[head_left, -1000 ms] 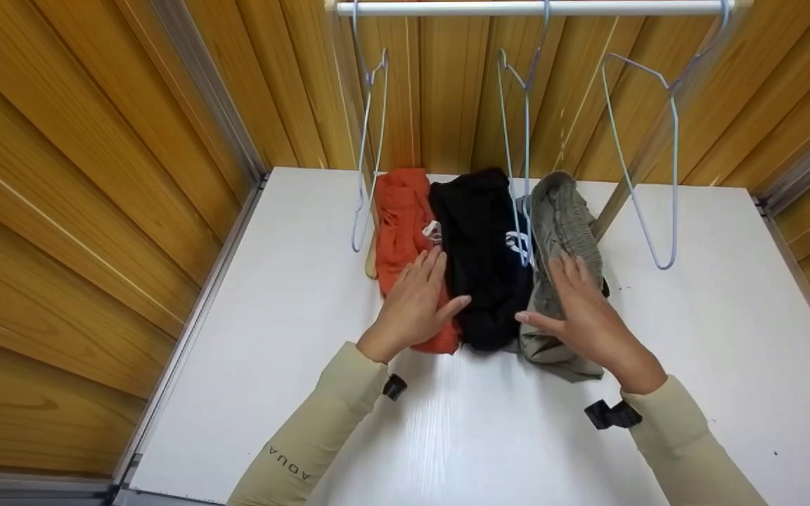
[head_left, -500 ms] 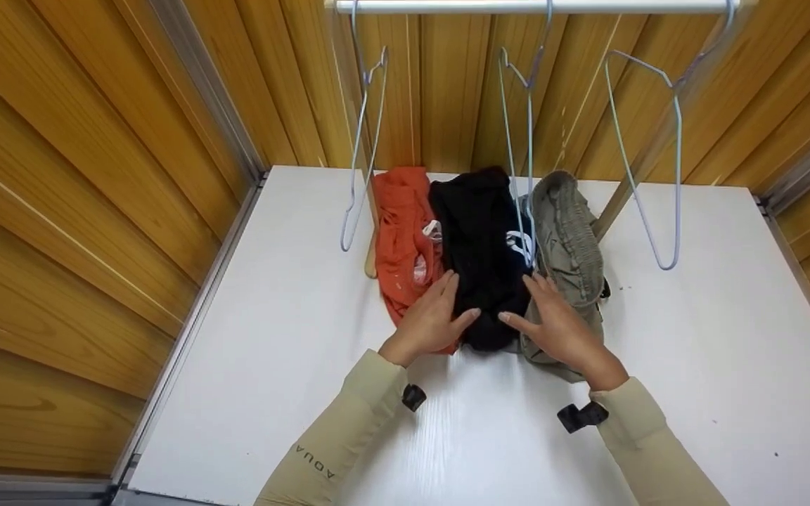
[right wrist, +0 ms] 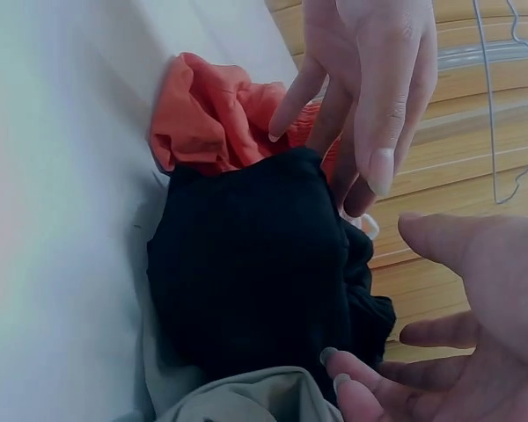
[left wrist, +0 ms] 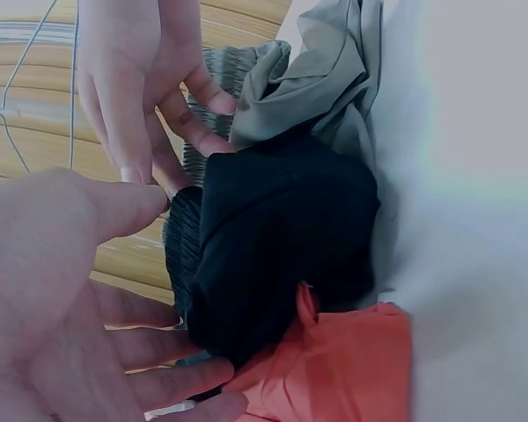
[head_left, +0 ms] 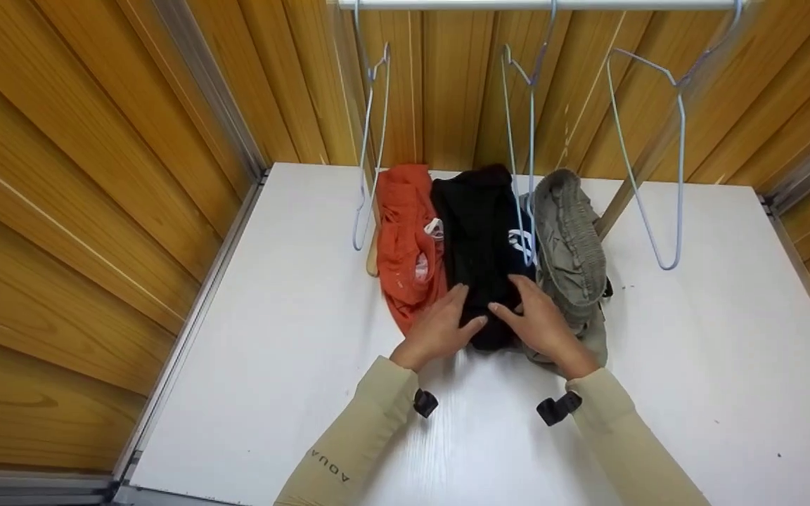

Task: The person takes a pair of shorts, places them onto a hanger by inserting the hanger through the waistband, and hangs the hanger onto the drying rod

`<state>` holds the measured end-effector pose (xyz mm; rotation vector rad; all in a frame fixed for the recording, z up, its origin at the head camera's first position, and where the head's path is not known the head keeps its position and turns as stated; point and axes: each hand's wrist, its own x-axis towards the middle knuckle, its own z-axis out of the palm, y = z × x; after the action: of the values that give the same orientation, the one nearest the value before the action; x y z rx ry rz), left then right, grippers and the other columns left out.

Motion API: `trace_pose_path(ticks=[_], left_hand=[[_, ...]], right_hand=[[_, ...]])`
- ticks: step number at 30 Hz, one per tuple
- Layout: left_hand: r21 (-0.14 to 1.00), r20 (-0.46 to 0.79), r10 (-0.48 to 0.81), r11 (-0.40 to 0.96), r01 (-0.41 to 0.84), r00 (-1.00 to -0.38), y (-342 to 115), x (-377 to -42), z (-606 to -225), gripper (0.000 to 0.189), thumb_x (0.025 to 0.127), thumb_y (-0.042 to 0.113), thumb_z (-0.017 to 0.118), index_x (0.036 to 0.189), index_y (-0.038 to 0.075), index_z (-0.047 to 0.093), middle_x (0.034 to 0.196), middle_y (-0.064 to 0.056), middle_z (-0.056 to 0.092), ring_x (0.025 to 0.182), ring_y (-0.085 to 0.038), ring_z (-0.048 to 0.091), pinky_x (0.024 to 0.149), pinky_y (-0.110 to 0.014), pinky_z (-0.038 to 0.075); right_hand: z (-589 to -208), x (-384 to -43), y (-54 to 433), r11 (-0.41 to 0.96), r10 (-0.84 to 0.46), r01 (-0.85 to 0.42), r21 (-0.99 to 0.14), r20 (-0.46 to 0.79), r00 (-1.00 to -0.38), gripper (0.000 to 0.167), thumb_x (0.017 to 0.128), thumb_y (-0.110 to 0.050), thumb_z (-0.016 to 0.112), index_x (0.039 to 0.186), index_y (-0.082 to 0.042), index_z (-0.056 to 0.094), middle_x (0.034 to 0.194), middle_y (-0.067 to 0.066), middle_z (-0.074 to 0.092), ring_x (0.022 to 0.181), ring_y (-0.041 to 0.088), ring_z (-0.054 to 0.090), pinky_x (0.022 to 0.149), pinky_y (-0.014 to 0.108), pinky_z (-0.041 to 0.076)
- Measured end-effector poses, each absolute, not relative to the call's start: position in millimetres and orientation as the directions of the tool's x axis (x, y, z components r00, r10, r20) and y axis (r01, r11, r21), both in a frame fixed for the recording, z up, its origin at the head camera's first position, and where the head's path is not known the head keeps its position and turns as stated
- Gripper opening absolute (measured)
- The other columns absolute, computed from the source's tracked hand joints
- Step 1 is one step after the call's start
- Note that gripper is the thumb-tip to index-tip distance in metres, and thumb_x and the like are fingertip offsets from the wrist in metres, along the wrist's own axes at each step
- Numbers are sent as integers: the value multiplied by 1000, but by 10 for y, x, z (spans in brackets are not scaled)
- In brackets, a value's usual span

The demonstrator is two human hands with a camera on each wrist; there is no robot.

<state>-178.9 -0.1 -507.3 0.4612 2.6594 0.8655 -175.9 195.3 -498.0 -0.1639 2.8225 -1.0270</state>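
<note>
A folded black garment [head_left: 475,225] lies on a white tabletop [head_left: 306,316], between a folded orange garment [head_left: 405,246] to its left and a grey-green garment [head_left: 574,253] to its right. A person's left hand [head_left: 439,329] and right hand [head_left: 544,325] are at its near end, one on each side, fingers outstretched and loosely spread. Above, three wire hangers [head_left: 531,140] hang from a white rail [head_left: 447,4] before wood-panelled walls [head_left: 95,176].

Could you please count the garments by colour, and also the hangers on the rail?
Orange garment: 1
Black garment: 1
Grey-green garment: 1
Light-blue hangers: 3
Total: 6
Navy patch with white print: not counted, as I cannot tell whether it is a separate garment.
</note>
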Motion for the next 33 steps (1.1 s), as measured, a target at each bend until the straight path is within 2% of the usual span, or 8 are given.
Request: trace_pose_path(ticks=[8,12,15,19,20,23,27,33], left_hand=[[625,-200,382,759,183,-902,26,-1799,-5113,74,96,53,49,154,14,24,160,-4,25,147,-21,28,117,-42,26],[636,-203,380,752,173,-903,33,-1793,-5130,73,96,52,50,154,14,25,160,-4,25,147,-21,28,117,-42,26],[633,-208,374,756,167,-904,37,-1785,-5141,72,96,51,50,154,15,25,160,-3,26,146,-20,29,117,-42,27],[633,-208,374,756,168,-904,43,-1781,-5145,72,96,51,50,153,15,26,160,-3,26,146,-21,29,117,-42,27],[633,-209,375,756,167,-903,44,-1780,-5144,72,96,51,50,153,15,26,160,-3,26,146,-21,29,117,-42,27],[633,-208,373,756,166,-904,51,-1781,-5142,71,96,52,50,153,15,27,160,-3,26,147,-20,29,117,-42,26],[623,-206,373,763,173,-905,61,-1778,-5149,71,96,52,49,153,15,27,160,-3,27,146,-20,29,117,-41,27],[628,-188,375,757,183,-908,62,-1767,-5175,70,97,51,49,152,13,28,160,-5,27,146,-21,30,117,-41,28]], right_hand=[[-5008,-1848,1923,771,-117,-49,-635,-65,-991,67,96,-36,58,147,0,32,148,21,38,95,29,60,86,46,49],[-5020,-1878,1901,763,-119,-55,-644,-57,-991,66,96,-35,59,146,1,34,146,22,41,90,28,60,92,47,47],[-5038,-1887,1894,759,-125,-52,-649,-66,-990,67,96,-35,59,146,1,34,138,24,48,85,26,60,91,47,47],[-5053,-1895,1891,764,-131,-49,-643,-80,-988,66,96,-36,58,146,1,35,119,23,58,79,23,60,80,43,50],[-5052,-1896,1888,764,-129,-45,-644,-85,-988,66,96,-37,58,146,0,35,118,22,59,78,22,60,78,42,50],[-5045,-1903,1878,760,-140,-46,-648,-95,-986,66,96,-38,58,146,-1,35,122,22,59,80,23,61,74,40,50],[-5034,-1898,1863,747,-155,-40,-663,-116,-981,66,97,-38,56,147,-1,34,138,24,51,84,24,62,71,38,51],[-5034,-1877,1837,746,-148,-40,-665,-107,-983,65,97,-37,57,145,1,36,136,25,52,87,26,64,70,37,52]])
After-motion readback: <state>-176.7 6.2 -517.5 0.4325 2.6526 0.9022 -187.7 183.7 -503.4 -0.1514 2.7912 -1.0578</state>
